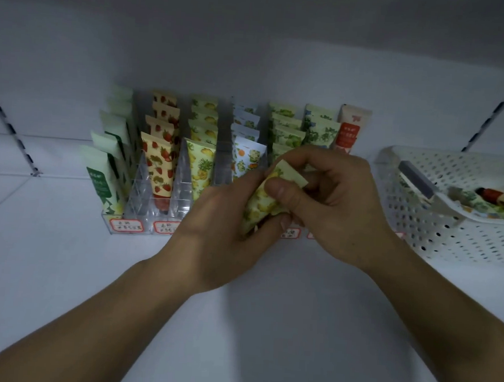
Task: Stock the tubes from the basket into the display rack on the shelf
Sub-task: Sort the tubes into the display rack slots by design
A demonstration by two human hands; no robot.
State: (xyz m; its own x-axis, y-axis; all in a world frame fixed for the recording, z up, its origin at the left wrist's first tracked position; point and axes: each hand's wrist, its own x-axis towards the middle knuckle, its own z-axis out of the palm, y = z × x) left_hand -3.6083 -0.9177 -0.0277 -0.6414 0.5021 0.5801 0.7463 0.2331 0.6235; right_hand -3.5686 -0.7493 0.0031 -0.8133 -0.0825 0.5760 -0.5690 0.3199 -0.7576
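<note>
Head view: left hand (225,227) and right hand (329,201) both grip one yellow tube (266,199), just in front of the rack (144,202). Basket (437,231) right of rack. Mid-stocking; next probably the yellow lane, crimp up.

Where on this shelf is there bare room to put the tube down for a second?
Bare white shelf lies left of the clear acrylic display rack, and a wide patch runs in front of it, under the forearms. It is crowded where both hands grip the yellow lemon-print tube and by the white perforated plastic basket.
</note>
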